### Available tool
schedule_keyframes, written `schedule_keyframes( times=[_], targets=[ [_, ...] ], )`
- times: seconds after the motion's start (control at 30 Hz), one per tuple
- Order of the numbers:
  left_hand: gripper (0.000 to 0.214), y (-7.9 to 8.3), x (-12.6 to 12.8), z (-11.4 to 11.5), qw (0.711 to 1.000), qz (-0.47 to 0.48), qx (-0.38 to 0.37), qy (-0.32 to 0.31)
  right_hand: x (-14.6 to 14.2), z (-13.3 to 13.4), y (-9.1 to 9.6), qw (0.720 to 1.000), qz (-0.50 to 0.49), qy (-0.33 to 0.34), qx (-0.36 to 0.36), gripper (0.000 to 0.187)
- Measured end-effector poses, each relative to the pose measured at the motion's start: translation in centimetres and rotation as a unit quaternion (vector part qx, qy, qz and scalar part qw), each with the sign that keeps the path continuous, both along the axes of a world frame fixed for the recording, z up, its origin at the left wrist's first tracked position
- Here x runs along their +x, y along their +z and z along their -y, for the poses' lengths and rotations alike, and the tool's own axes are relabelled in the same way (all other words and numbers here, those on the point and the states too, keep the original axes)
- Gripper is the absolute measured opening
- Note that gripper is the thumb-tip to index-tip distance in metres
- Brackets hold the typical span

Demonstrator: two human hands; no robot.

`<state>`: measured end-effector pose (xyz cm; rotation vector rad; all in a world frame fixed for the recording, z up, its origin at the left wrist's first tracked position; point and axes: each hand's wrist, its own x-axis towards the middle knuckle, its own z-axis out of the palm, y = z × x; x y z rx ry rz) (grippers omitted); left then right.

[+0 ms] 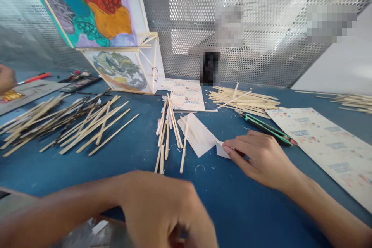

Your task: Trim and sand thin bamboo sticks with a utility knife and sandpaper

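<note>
My right hand (258, 155) is closed in a pinch at the edge of a small white paper piece (223, 152). A tiny pale tip shows at its fingertips, too small to name. Near the table's front edge, my left hand (165, 209) has its fingers curled round toward the thumb; anything between them is hidden. Between the hands lies a larger white paper sheet (197, 135) with a thin sliver on it. Left of that sheet rests a single thin wooden stick (184, 145). Farther left is a bunch of sticks with white paper wrapped on some (167, 128).
Loose sticks (95, 128) lie at left; another pile (244, 99) is at the back. A black-and-green cutter knife (267, 130) lies beside printed abrasive sheets (334, 155). A painted panel structure (122, 69) stands against perforated metal (186, 19). Another person's hand (6, 78) shows at far left.
</note>
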<state>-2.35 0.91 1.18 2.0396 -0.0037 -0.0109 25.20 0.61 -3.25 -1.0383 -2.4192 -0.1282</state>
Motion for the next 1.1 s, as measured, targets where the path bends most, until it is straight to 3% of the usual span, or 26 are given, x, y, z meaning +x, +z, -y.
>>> schedule_keyframes(
  times=[0.03, 0.07, 0.1, 0.13, 0.17, 0.2, 0.27, 0.37, 0.5, 0.57, 0.7, 0.8, 0.87, 0.93, 1.1],
  targets=[
    [0.021, -0.2, 0.1, 0.1, 0.988, -0.025, 0.103, 0.115, -0.1, 0.0, 0.0, 1.000, -0.001, -0.002, 0.004, 0.018],
    [0.021, -0.3, 0.2, -0.1, 0.950, -0.056, 0.211, 0.222, -0.1, 0.1, 0.1, 1.000, -0.006, -0.009, 0.008, 0.019],
    [0.026, -0.5, 0.1, -0.4, 0.890, -0.095, 0.319, 0.311, -0.2, 0.1, 0.2, 1.000, -0.012, -0.022, 0.007, 0.020],
    [0.031, -0.7, 0.1, -0.9, 0.828, -0.137, 0.401, 0.368, -0.2, 0.2, 0.2, 0.999, -0.017, -0.040, 0.000, 0.019],
    [0.035, -0.8, -0.1, -1.4, 0.787, -0.175, 0.447, 0.388, -0.2, 0.2, 0.3, 0.998, -0.017, -0.063, -0.013, 0.020],
    [0.038, -1.0, -0.2, -1.9, 0.767, -0.205, 0.468, 0.388, -0.1, 0.2, 0.3, 0.996, -0.008, -0.087, -0.031, 0.024],
    [0.040, -1.4, -0.4, -2.5, 0.770, -0.241, 0.465, 0.366, 0.2, 0.0, 0.2, 0.989, 0.033, -0.127, -0.069, 0.033],
    [0.035, -1.6, -0.5, -2.5, 0.782, -0.262, 0.437, 0.358, 0.6, -0.4, 0.0, 0.980, 0.080, -0.143, -0.112, 0.014],
    [0.033, -0.7, -0.5, -2.2, 0.796, -0.255, 0.379, 0.397, 0.4, -0.3, 0.3, 0.982, -0.018, -0.153, -0.109, 0.025],
    [0.031, 0.0, -0.4, -2.1, 0.824, -0.211, 0.292, 0.437, 0.1, -0.1, 0.7, 0.978, -0.074, -0.174, -0.085, 0.033],
    [0.028, 0.6, 0.2, -1.7, 0.883, -0.059, -0.004, 0.465, -0.1, -0.1, 0.9, 0.966, -0.117, -0.226, -0.050, 0.036],
    [0.032, -0.2, 0.5, -1.1, 0.871, 0.025, -0.181, 0.456, 0.6, -0.6, 0.3, 0.955, -0.146, -0.255, -0.046, 0.035],
    [0.033, -0.9, 0.5, -0.7, 0.862, 0.046, -0.239, 0.444, 1.2, -1.1, 0.1, 0.948, -0.182, -0.258, -0.042, 0.027],
    [0.032, -1.1, 0.4, -0.6, 0.868, 0.040, -0.236, 0.436, 1.9, -1.6, 0.0, 0.943, -0.206, -0.261, -0.020, 0.016],
    [0.035, -0.4, 0.4, -0.8, 0.870, -0.033, -0.074, 0.487, 2.9, -2.5, 0.2, 0.931, -0.221, -0.277, 0.085, 0.006]
  ],
)
